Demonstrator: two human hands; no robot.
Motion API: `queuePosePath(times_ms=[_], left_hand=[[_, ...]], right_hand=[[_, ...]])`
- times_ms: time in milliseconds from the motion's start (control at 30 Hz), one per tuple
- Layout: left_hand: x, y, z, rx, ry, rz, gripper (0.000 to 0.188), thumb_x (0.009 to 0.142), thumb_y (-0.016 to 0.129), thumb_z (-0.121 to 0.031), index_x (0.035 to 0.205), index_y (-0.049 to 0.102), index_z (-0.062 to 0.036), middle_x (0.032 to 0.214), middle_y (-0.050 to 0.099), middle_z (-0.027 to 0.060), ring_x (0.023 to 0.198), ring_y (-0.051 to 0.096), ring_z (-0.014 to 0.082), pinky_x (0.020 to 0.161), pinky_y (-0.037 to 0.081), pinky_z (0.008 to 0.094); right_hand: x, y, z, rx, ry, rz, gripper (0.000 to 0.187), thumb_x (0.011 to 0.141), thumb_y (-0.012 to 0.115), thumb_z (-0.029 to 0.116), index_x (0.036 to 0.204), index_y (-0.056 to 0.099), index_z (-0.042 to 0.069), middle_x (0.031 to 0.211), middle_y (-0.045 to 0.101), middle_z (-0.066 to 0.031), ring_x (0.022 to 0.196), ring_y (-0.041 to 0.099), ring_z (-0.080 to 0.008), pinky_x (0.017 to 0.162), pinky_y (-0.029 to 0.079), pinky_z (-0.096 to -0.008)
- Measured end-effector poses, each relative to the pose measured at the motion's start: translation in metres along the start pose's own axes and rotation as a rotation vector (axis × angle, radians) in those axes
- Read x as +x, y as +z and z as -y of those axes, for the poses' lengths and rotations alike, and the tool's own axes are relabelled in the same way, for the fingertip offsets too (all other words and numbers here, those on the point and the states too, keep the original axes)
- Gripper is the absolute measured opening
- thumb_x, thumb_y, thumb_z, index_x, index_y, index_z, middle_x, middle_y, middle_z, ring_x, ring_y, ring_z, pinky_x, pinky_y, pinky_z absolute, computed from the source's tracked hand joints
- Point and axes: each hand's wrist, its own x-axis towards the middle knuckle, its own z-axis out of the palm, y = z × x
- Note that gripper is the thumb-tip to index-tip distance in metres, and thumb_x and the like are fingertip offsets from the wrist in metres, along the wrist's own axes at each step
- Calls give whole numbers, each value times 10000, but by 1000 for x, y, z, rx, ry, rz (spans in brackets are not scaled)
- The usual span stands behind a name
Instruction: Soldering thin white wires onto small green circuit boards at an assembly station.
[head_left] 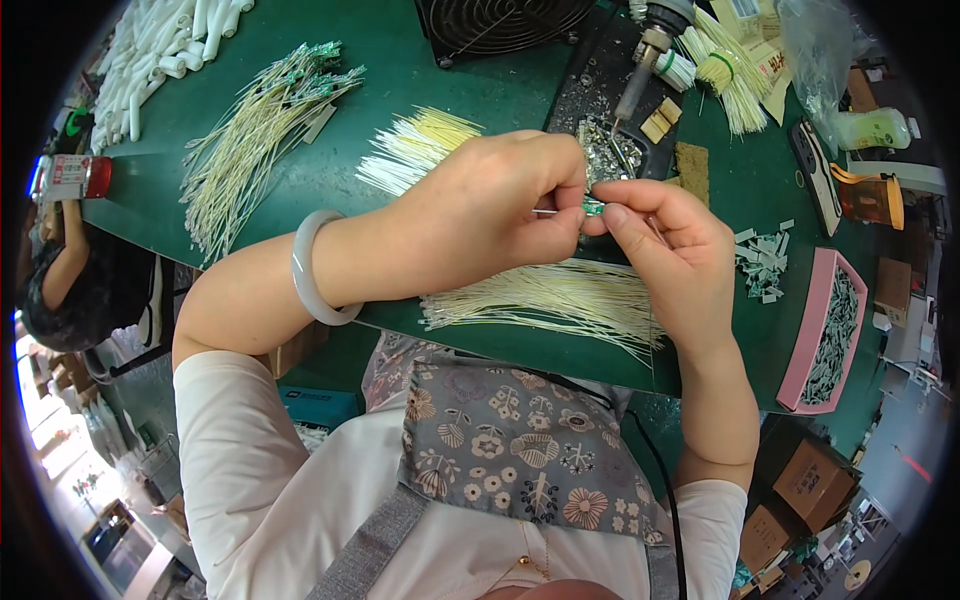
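My left hand, with a pale bangle on its wrist, is closed in a pinch on a thin white wire. Against its fingertips, my right hand pinches a small green circuit board. The fingers hide whether wire and board are joined. Just beyond them a soldering iron points down over a dark tray holding silvery solder scraps. Below my hands lies a spread of long pale yellow wires. A bundle of white and yellow wires rests behind my left hand.
Wires with green boards lie at the left, near white tubes. A black fan stands at the back. Right are loose boards, a pink box of boards and a phone. Another person's arm shows far left.
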Motion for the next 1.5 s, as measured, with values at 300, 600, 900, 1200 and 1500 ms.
queuePosePath(times_ms=[300, 600, 900, 1200, 1500], left_hand=[[-1, 3, -1, -108, -98, -35, 118, 722, 613, 35, 749, 508, -12, 674, 535, 30, 570, 502, 83, 498, 420, 216], [3, 3, 0, 34, -16, -70, 127, 679, 637, 35, 703, 524, -20, 629, 531, 22, 559, 498, 59, 483, 415, 202], [6, 0, -8, -122, -244, -29, 122, 738, 641, 11, 718, 523, -12, 658, 541, -21, 567, 456, -5, 477, 382, 162], [8, -2, 0, -300, -443, -61, 107, 742, 626, 5, 734, 519, -6, 706, 584, -2, 613, 508, -6, 518, 404, 144], [12, -1, 4, -327, -419, -97, 101, 740, 615, 14, 733, 514, 3, 760, 596, 29, 664, 541, 18, 561, 435, 152]], right_hand=[[0, 4, -2, 85, -37, -22, 171, 846, 582, 8, 1010, 585, -37, 846, 642, -49, 737, 574, -38, 660, 459, -161], [4, 5, -5, -94, -58, -98, 118, 801, 616, 0, 917, 634, -4, 766, 631, 8, 573, 438, 29, 515, 369, -134], [3, 2, 1, -36, -59, -65, 148, 805, 589, -16, 953, 588, -20, 780, 559, 28, 588, 405, 28, 530, 350, -127], [-1, -6, 9, -217, -302, -132, 75, 884, 543, 67, 906, 550, -5, 830, 536, -10, 671, 462, -46, 608, 391, -182], [7, 1, 7, -637, -568, -230, 122, 697, 654, -25, 781, 581, 27, 813, 582, -91, 626, 542, -139, 529, 436, -234]])
